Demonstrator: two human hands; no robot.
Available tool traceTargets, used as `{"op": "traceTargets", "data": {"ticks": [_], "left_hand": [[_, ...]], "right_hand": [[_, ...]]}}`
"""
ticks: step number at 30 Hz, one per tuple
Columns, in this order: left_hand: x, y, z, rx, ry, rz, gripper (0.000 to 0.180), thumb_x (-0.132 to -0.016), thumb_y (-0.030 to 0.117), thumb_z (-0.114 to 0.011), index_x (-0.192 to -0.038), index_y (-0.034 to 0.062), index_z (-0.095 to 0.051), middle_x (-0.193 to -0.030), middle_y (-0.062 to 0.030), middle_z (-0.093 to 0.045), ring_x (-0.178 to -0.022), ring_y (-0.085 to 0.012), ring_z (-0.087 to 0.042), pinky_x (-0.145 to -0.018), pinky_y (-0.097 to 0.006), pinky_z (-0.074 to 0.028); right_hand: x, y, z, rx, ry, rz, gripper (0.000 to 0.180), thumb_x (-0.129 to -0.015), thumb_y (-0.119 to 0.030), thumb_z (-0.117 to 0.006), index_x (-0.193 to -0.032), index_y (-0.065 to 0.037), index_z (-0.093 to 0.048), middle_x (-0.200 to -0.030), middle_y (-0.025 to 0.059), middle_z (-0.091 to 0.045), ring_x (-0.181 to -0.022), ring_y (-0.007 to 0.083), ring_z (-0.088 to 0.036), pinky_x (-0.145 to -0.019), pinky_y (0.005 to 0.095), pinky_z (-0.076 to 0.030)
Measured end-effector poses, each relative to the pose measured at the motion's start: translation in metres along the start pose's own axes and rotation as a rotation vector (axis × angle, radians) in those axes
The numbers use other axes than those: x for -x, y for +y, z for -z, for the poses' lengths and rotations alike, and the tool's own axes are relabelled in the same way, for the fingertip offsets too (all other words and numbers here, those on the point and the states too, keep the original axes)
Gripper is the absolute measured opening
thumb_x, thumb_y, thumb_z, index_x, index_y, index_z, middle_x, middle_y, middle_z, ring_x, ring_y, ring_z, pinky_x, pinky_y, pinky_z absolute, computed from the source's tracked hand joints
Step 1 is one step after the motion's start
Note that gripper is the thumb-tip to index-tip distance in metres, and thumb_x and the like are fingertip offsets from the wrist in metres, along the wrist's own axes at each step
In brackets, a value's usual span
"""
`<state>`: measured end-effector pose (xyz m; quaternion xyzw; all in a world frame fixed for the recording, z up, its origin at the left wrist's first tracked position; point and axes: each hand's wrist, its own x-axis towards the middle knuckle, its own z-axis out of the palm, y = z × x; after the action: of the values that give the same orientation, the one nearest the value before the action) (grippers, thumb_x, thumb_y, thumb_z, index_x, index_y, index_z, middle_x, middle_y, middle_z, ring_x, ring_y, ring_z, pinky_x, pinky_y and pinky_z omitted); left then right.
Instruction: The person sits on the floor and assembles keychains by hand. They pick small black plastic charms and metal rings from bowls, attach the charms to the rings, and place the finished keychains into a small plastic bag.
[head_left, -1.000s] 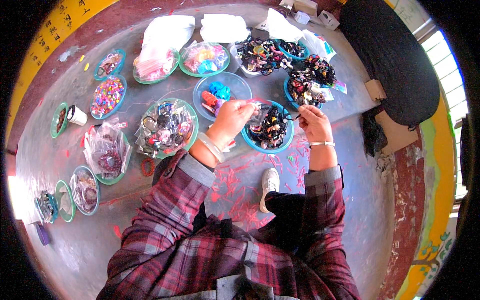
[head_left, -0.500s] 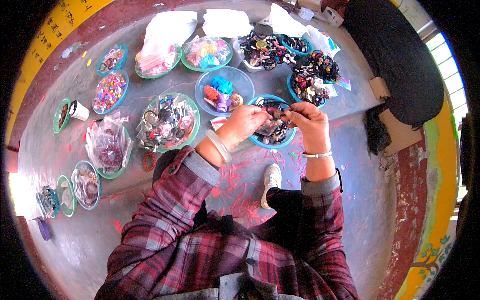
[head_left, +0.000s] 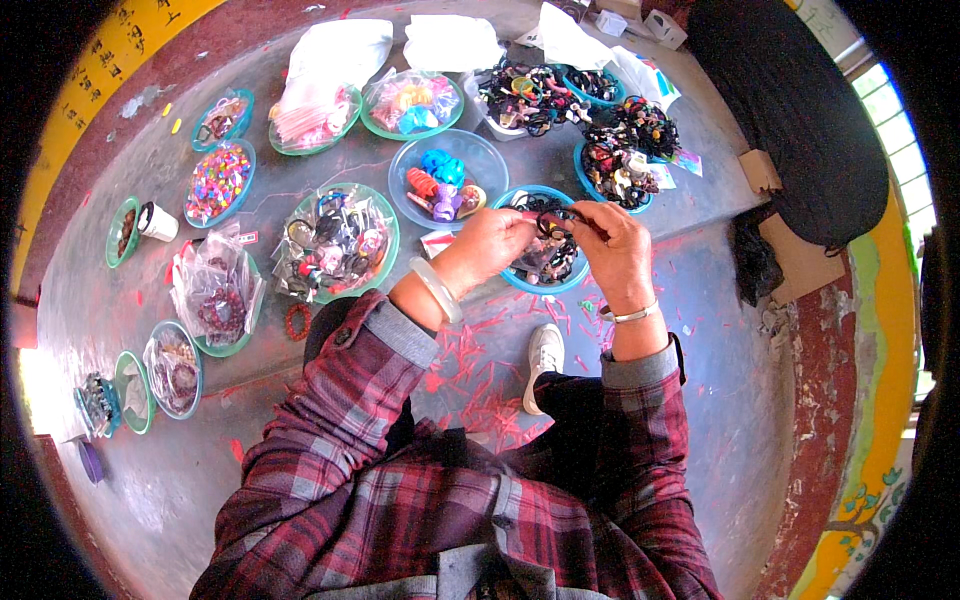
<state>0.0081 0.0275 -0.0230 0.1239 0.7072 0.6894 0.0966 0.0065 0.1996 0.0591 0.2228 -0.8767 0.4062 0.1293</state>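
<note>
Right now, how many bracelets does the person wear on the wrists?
2. A pale, thick bangle sits on the left wrist, just behind the left hand. A thin silver bracelet circles the right wrist, below the right hand. The plaid sleeves may hide more.

Both hands meet over a blue bowl (head_left: 532,277) of dark trinkets — the left hand (head_left: 490,243) and right hand (head_left: 613,250) pinch a small dark hair tie (head_left: 553,221) between them; bowls of colourful bits ring the grey floor (head_left: 700,400); a white shoe (head_left: 543,360) sits below.
</note>
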Motion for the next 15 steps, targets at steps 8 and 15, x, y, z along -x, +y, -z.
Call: {"op": "traceTargets", "data": {"ticks": [8,15], "left_hand": [[0.003,0.006,0.001,0.07,-0.057,0.096,0.029,-0.091,0.023,-0.041,-0.101,0.0011,-0.057,-0.09,-0.0038,-0.061,-0.081,-0.0093,-0.058,-0.073,-0.023,-0.046],[0.004,0.004,0.002,0.083,-0.096,0.057,0.031,-0.092,0.025,-0.04,-0.103,0.0012,-0.057,-0.091,-0.0043,-0.062,-0.081,-0.0103,-0.058,-0.074,-0.024,-0.046]], "right_hand": [[-0.001,-0.005,0.004,0.01,-0.041,0.117,0.015,-0.075,-0.003,-0.058,-0.088,-0.003,-0.064,-0.077,0.012,-0.058,-0.069,0.0256,-0.058,-0.059,0.0317,-0.046],[-0.001,-0.002,0.008,0.149,-0.035,0.194,0.015,-0.07,-0.004,-0.059,-0.084,-0.005,-0.064,-0.075,0.0109,-0.058,-0.07,0.027,-0.057,-0.06,0.0344,-0.046]]}}
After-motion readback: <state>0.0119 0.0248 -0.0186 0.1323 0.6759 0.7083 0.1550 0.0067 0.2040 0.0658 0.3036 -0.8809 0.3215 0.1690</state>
